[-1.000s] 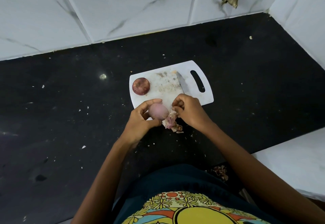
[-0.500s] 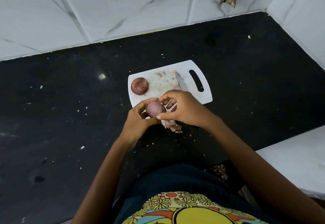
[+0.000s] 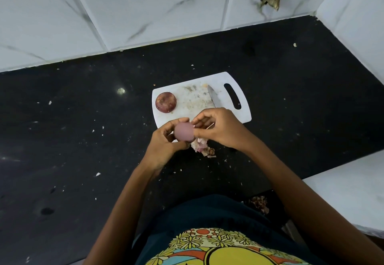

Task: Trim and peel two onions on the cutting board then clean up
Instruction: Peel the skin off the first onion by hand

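My left hand [image 3: 165, 144] grips a pale purple peeled onion [image 3: 184, 131] just above the near edge of the white cutting board [image 3: 199, 103]. My right hand [image 3: 216, 128] is beside it, its thumb and fingers pinching at the onion's right side. A second onion [image 3: 165, 102], dark red and still in its skin, sits on the board's left end. A knife blade [image 3: 214, 98] lies on the board, its handle hidden under my right hand. A heap of peels [image 3: 202, 148] lies on the counter below my hands.
The black counter [image 3: 83, 140] is flecked with small scraps. White tiled walls rise at the back and right. A white ledge [image 3: 349, 192] stands at the near right, with more peel scraps [image 3: 259, 203] on the floor beside it.
My right hand rose from the peel heap to the onion's right side and now pinches at it. My left hand lifted the onion slightly.
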Demonstrator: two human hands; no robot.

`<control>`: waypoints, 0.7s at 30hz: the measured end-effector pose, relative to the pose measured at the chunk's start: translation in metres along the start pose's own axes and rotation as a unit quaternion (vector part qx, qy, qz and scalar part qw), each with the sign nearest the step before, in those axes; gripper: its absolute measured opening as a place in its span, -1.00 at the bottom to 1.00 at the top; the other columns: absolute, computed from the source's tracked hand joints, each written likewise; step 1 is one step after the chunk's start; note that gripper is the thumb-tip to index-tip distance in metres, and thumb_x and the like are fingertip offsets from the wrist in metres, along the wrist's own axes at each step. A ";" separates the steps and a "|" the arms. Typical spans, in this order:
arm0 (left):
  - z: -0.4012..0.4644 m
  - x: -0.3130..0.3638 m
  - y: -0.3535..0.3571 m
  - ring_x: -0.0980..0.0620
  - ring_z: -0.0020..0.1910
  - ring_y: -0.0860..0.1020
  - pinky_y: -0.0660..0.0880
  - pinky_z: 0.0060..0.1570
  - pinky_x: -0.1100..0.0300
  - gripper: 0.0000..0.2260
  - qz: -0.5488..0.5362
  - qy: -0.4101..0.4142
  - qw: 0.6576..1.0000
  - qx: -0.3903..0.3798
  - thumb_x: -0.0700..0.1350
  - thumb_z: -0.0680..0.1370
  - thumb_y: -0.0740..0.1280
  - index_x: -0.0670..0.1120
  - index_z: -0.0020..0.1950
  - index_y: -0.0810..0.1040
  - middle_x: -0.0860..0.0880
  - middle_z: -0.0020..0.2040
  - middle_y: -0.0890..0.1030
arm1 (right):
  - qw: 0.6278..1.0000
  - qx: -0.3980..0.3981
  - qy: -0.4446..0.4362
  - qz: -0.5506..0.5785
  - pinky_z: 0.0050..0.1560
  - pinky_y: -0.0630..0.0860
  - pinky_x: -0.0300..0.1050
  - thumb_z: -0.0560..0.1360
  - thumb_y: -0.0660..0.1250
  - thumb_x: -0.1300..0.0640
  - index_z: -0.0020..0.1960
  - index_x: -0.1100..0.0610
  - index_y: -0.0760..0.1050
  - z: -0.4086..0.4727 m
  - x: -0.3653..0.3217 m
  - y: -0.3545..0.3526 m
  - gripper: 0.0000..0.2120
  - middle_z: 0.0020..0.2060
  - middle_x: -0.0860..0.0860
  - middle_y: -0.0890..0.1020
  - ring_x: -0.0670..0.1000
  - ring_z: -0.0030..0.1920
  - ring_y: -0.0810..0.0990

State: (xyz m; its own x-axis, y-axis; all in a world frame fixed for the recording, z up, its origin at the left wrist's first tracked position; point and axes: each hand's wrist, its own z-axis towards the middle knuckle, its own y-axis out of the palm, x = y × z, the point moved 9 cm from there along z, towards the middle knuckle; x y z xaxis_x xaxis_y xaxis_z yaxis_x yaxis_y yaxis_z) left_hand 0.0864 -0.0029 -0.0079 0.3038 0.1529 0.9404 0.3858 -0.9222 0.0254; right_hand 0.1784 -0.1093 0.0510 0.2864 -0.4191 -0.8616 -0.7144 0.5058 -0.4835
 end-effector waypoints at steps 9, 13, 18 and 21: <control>-0.003 0.005 0.002 -0.03 0.13 0.59 0.55 0.12 0.04 -0.45 -0.017 0.003 1.000 -0.018 -0.53 0.33 0.41 0.00 0.14 0.60 0.12 0.11 0.65 | 0.997 0.075 0.033 0.007 -0.23 0.58 -0.30 0.40 0.48 0.26 -0.17 0.16 0.60 0.005 0.016 -0.011 -0.93 -0.31 -0.03 0.65 -0.16 -0.33 0.60; -0.004 0.005 0.008 0.02 0.10 0.59 0.58 0.02 0.17 -0.44 -0.059 -0.011 0.997 -0.040 -0.58 0.35 0.34 0.00 0.13 0.59 0.19 0.05 0.66 | 0.994 0.068 0.063 -0.059 -0.28 0.48 -0.43 0.41 0.48 0.27 -0.16 0.17 0.58 0.006 0.035 -0.004 -0.92 -0.33 -0.07 0.59 -0.19 -0.34 0.54; -0.004 -0.003 0.009 -0.11 0.14 0.59 0.61 0.06 0.10 -0.49 -0.147 -0.047 0.987 -0.046 -0.52 0.37 0.36 -0.04 0.17 0.56 0.00 0.16 0.60 | 0.988 0.069 0.062 -0.121 -0.10 0.55 -0.16 0.45 0.42 0.29 -0.09 0.19 0.58 0.004 0.047 0.002 -0.94 -0.24 0.01 0.62 -0.06 -0.22 0.58; -0.003 -0.008 0.009 -0.17 0.13 0.61 0.59 0.12 0.03 -0.53 -0.198 -0.071 0.977 -0.038 -0.36 0.30 0.41 -0.06 0.18 0.54 -0.16 0.19 0.57 | 0.987 0.046 0.053 -0.143 -0.16 0.54 -0.07 0.54 0.35 0.13 -0.11 0.22 0.58 0.004 0.043 0.005 -0.85 -0.25 0.00 0.63 -0.04 -0.25 0.59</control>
State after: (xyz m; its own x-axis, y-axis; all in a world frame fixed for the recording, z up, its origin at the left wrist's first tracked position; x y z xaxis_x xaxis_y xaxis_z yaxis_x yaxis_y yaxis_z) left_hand 0.0849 -0.0133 -0.0146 0.2633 0.5454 0.7957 0.4332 -0.8039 0.4077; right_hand 0.1896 -0.1219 0.0106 0.3957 -0.6287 -0.6695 -0.5516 0.4202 -0.7206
